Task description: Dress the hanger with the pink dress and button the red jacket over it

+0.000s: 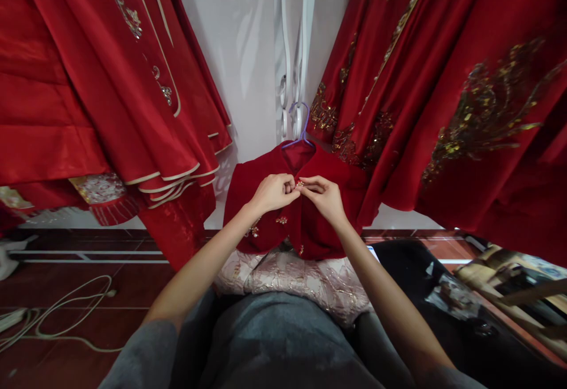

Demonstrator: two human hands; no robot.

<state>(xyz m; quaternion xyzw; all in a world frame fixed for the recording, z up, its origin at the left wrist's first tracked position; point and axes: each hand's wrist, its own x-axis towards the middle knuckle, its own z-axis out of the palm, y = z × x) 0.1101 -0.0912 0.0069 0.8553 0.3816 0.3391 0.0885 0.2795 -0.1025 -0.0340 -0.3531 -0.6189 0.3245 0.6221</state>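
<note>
In front of me a red jacket [336,224] hangs on a purple hanger [303,135], its lower edge by my lap. My left hand [275,193] has its fingers curled at the jacket's front opening. Opposite it, my right hand [325,196] pinches a small gold ornamental button [300,184] between thumb and fingers. The fingertips of both hands nearly meet there. Lower on the jacket front are another gold ornament [282,220] and a button [302,249]. Pale pink brocade fabric [305,280] lies across my lap beneath the jacket.
Red garments with pale trim [146,111] hang at the left. Red gowns with gold embroidery [478,111] hang at the right. A white cable [66,294] lies on the tiled floor. Clear plastic packaging [454,297] rests on a black surface at the right.
</note>
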